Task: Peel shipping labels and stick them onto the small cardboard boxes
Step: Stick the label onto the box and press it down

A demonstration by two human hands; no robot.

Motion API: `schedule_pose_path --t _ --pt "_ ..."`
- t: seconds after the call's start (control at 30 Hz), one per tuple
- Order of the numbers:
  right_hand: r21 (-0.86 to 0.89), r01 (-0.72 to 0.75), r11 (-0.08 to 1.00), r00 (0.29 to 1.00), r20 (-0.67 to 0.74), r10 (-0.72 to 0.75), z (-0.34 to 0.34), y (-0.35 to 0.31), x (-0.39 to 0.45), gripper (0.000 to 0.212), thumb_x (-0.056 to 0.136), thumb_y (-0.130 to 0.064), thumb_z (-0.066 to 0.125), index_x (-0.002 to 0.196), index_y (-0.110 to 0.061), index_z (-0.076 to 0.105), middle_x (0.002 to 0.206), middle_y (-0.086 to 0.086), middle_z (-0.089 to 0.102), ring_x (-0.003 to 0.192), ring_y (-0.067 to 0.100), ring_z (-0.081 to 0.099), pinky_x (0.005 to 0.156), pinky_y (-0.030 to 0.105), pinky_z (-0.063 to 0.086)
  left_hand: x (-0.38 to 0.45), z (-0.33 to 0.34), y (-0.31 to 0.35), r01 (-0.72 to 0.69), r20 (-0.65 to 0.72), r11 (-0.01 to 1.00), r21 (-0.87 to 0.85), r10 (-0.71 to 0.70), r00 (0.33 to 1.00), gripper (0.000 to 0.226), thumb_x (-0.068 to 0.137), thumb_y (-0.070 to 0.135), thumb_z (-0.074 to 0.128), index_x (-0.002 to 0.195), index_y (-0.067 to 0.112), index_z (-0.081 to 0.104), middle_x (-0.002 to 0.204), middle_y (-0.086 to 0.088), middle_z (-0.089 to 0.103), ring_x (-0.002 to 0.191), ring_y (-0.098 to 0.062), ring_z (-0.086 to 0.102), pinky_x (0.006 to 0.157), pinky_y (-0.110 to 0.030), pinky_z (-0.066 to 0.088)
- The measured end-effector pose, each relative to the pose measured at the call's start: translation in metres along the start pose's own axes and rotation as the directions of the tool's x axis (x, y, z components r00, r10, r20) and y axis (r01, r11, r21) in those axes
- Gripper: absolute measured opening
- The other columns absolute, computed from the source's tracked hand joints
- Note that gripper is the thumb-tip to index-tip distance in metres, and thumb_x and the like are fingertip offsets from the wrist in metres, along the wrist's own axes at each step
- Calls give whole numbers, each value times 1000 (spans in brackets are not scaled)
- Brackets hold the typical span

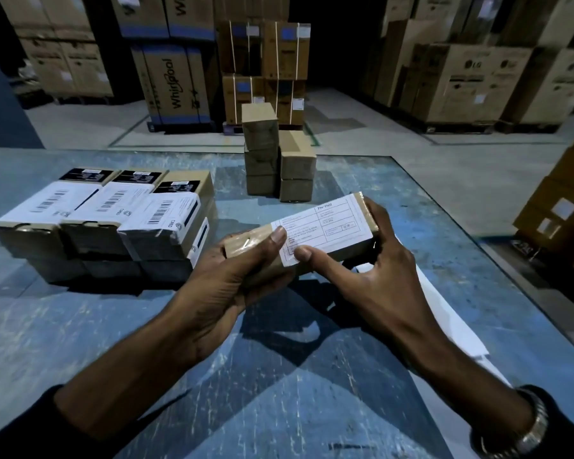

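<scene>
I hold a small cardboard box (pixel 246 243) above the blue table (pixel 80 326), its long side running from lower left to upper right. A white shipping label (pixel 325 226) lies on its top face. My left hand (pixel 226 286) grips the box's near end, thumb on the label's left edge. My right hand (pixel 378 260) wraps the far end from the right, and its thumb presses the label's lower corner. At the left lie several labelled boxes (pixel 103 213) in a block. Plain unlabelled boxes (pixel 279 160) are stacked at the table's far middle.
White label backing sheets (pixel 451 319) lie on the table under my right forearm. The table's right edge (pixel 461 226) runs diagonally close to my right hand. Large appliance cartons (pixel 461 77) stand on the warehouse floor behind and to the right.
</scene>
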State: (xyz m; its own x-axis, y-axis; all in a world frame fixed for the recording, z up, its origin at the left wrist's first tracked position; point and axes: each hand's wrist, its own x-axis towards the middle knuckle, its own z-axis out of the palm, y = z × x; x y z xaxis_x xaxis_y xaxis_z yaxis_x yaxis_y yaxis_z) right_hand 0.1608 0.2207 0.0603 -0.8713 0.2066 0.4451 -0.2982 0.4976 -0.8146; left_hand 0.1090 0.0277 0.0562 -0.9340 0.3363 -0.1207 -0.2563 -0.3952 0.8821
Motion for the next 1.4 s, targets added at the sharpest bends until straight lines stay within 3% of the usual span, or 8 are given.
schedule_pose_path --t 0.17,0.27,0.53,0.73,0.93,1.1,1.3,1.4 --pt "48 -8 999 999 -45 10 -4 5 5 65 75 -66 81 131 -51 52 115 -30 73 107 -7 69 88 19 60 -3 -1 5 -46 77 988 149 35 996 58 78 19 78 135 14 66 124 -6 79 116 -24 76 94 -34 63" --pt "78 -27 997 999 -42 30 -3 8 4 65 80 -68 79 137 -47 57 115 -23 76 100 7 76 79 41 67 -5 -3 7 -124 57 961 248 114 992 56 75 21 90 128 18 70 121 0 80 113 -19 76 90 -35 64" --pt "303 -141 942 988 96 117 2 7 4 64 89 -49 72 149 -44 54 127 -2 74 103 14 79 64 44 68 0 -5 12 -323 -110 896 305 370 922 87 55 28 96 132 12 58 117 -6 80 107 -25 78 79 -33 65" --pt "286 -127 950 991 78 109 4 17 5 58 101 -62 48 156 -43 50 137 -16 70 123 9 69 82 44 68 -5 -4 12 -397 -113 838 373 466 877 76 69 43 93 137 33 61 120 6 78 115 -15 74 94 -37 63" --pt "269 -132 954 986 132 99 3 15 4 50 102 -70 39 148 -56 52 140 -23 67 133 5 62 109 52 54 0 -13 5 -379 -128 755 535 516 847 106 69 77 85 160 51 36 167 18 40 150 -16 46 119 -55 44" --pt "170 -124 978 989 103 107 1 10 3 52 92 -73 52 139 -52 53 119 -25 76 108 -6 71 96 33 60 -3 -5 -3 -306 -110 628 716 534 839 127 64 84 82 167 46 19 174 14 23 156 -7 24 128 -46 29" --pt "192 -111 975 990 104 93 4 6 -1 45 97 -62 53 138 -43 55 113 -16 80 104 5 76 95 40 61 -3 -3 -9 -338 -80 462 820 678 731 139 55 86 84 167 30 22 170 10 34 155 -2 29 121 -20 27" --pt "214 -115 970 990 110 93 5 6 0 46 97 -60 53 139 -40 54 116 -11 80 105 8 77 96 43 62 -1 -4 -11 -374 -77 497 783 675 734 130 63 73 89 166 25 26 169 8 37 155 -4 31 127 -27 32"
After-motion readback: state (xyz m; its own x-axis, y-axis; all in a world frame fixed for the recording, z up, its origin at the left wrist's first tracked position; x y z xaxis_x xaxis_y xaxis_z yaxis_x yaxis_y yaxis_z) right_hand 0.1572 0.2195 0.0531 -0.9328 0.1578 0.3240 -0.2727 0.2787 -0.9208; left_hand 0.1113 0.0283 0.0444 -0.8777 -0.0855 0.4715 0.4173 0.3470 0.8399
